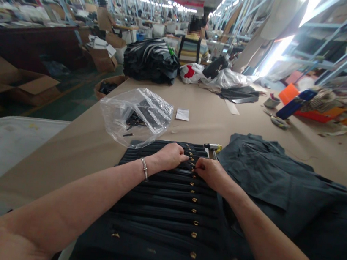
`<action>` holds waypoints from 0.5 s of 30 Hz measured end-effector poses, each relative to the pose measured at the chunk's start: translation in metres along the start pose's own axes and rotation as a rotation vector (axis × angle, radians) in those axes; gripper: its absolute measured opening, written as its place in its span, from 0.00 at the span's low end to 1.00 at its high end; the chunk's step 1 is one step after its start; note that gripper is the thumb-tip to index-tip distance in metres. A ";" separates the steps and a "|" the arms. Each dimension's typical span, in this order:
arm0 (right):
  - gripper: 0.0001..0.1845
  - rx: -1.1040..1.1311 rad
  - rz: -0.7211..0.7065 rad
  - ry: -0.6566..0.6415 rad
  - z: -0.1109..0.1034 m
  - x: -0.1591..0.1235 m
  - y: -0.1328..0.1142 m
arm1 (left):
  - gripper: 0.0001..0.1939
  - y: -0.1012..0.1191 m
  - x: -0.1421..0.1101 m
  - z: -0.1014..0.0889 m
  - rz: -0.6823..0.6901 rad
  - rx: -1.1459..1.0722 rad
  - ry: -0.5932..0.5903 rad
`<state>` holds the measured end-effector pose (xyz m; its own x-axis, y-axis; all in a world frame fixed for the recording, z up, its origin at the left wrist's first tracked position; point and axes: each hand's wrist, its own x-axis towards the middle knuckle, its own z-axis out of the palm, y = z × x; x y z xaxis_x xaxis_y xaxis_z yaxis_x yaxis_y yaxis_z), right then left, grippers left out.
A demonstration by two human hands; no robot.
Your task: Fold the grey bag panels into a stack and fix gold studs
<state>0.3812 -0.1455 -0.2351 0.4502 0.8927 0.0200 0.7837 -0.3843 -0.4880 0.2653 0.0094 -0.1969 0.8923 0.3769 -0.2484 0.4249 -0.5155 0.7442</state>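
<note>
Fabric pieces, dark and overlapping (164,203), lie on the brown tabletop (207,117), apparently staggered to expose their gold-coloured metal fittings (194,199). My left hand (171,157) and right hand (211,171) meet there, fingers bent; whether they grip anything, I cannot tell.

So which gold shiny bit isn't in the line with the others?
The lone gold piece near the bottom, far to the left on the dark cloth. The other gold pieces run in one long row to its right.
</note>
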 end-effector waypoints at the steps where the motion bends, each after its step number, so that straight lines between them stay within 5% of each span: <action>1: 0.06 0.000 -0.023 0.034 -0.002 -0.002 -0.005 | 0.14 0.002 -0.003 -0.001 -0.032 -0.084 -0.015; 9: 0.05 0.278 -0.367 0.234 0.004 -0.023 -0.071 | 0.14 0.015 -0.020 0.003 -0.122 -0.730 -0.049; 15: 0.01 0.411 -0.423 0.393 0.018 -0.017 -0.066 | 0.13 0.011 -0.022 0.010 -0.171 -0.942 0.003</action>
<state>0.3144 -0.1312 -0.2191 0.3252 0.7647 0.5563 0.7351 0.1656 -0.6574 0.2516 -0.0125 -0.1891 0.8285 0.3927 -0.3992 0.2506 0.3774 0.8915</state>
